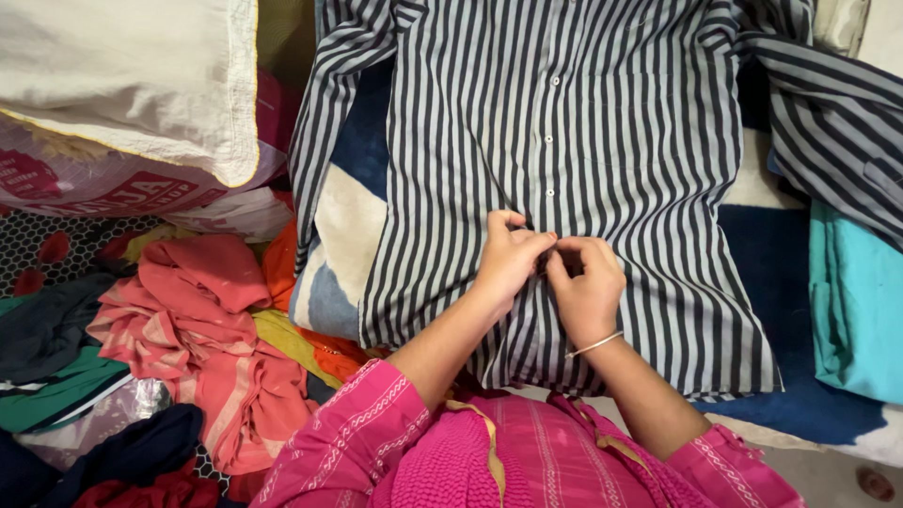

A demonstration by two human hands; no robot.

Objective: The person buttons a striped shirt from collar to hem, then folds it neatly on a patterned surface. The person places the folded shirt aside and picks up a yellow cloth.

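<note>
Head view: both hands, left hand [508, 256] and right hand [588, 287], pinch the button placket of a soft, light striped shirt [602, 122], which looks limp and best gripped at that edge.

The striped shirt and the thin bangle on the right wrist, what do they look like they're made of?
The dark and pale striped button-up shirt looks like thin woven cloth, probably cotton or a blend: matte, softly creased, lying flat. The thin silvery bangle looks like metal, since it catches a bright glint, though shiny plastic can't be ruled out.
</note>
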